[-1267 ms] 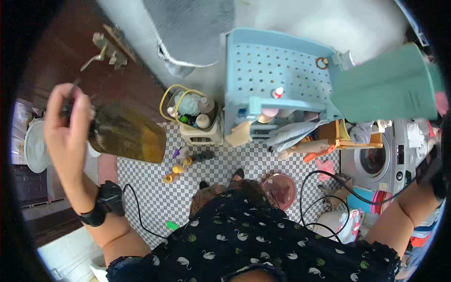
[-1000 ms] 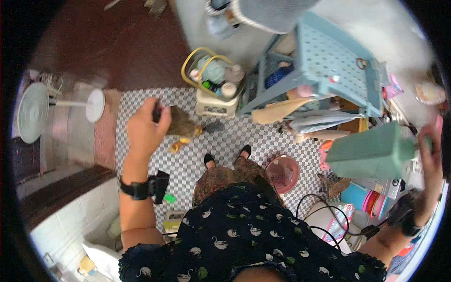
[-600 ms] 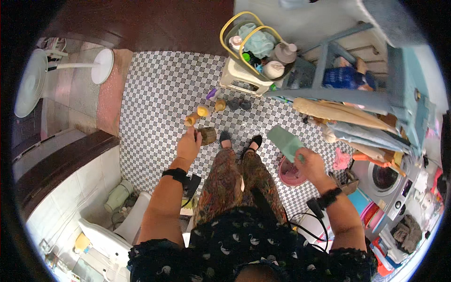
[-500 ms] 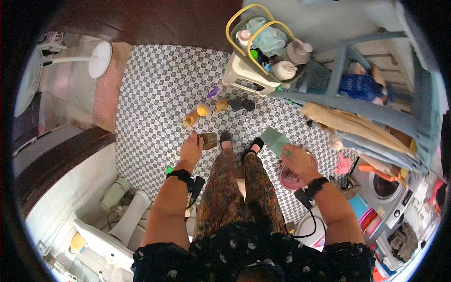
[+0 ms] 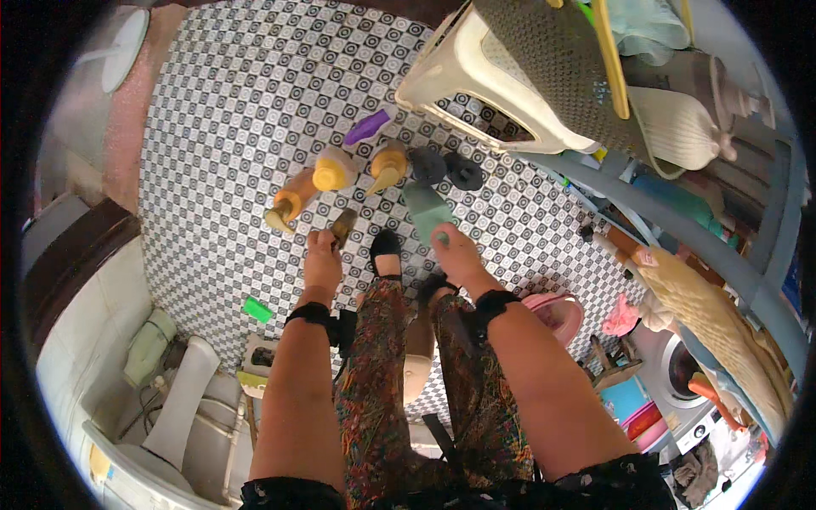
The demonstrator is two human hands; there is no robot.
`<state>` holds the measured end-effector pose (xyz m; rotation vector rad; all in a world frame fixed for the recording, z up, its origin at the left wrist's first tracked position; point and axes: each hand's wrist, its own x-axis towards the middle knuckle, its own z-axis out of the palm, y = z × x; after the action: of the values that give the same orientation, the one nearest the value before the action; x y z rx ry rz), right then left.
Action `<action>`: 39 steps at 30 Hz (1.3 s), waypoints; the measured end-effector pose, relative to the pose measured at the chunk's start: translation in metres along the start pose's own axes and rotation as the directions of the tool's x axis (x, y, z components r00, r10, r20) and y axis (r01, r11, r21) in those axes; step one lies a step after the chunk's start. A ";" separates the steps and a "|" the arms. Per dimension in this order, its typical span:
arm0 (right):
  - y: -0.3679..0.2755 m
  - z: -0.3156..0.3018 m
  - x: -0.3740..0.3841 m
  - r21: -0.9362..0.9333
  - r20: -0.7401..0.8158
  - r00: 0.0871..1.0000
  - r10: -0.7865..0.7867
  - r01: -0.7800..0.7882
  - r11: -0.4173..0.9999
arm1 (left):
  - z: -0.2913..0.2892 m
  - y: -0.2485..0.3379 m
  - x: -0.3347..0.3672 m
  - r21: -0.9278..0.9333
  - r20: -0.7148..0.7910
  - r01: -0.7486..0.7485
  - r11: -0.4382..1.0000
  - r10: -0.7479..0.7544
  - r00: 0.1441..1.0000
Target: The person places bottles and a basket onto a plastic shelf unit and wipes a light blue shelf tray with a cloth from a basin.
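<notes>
My left hand is closed on a small olive-brown, box-like item, held above the tiled floor. My right hand grips a translucent pale-green, flat-sided item; its exact kind does not show. Beyond the hands, several bottles stand on the floor: an orange pump bottle, a yellow-topped bottle and an amber pump bottle. A purple bottle lies farther off. Two dark round things sit to the right of the amber bottle, just past the pale-green item.
A cream stool carries a basket of toiletries at the far right. A pink basin sits right of my feet. Clothes hang from a blue-grey rack. A bright green object and a white sink are at left.
I have bent lower and nearer the bottles. Both hands have moved forward, the right also leftward, carrying the pale-green item close to the dark round things. The brown item has turned edge-on.
</notes>
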<state>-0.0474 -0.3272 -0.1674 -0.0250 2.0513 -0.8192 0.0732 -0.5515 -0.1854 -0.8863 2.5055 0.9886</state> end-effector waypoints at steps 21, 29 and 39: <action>-0.044 -0.121 -0.152 -0.106 -0.119 0.988 -0.098 0.085 0.991 | -0.062 0.021 -0.003 0.172 0.409 0.016 0.985 -0.086 0.909; -0.161 -0.258 -0.369 -0.143 -0.363 0.890 -0.276 0.240 0.960 | -0.198 0.155 -0.043 0.022 0.265 -0.440 0.898 0.419 0.868; -0.229 -0.489 -0.494 -0.427 -0.851 0.196 -0.487 0.279 0.860 | -0.311 0.353 -0.108 -0.224 0.169 -0.496 0.839 0.534 0.828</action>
<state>-0.1854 -0.0857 0.5100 -0.2262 3.4084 -1.0989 -0.0891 -0.5190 0.2680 -0.0938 2.5313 1.3965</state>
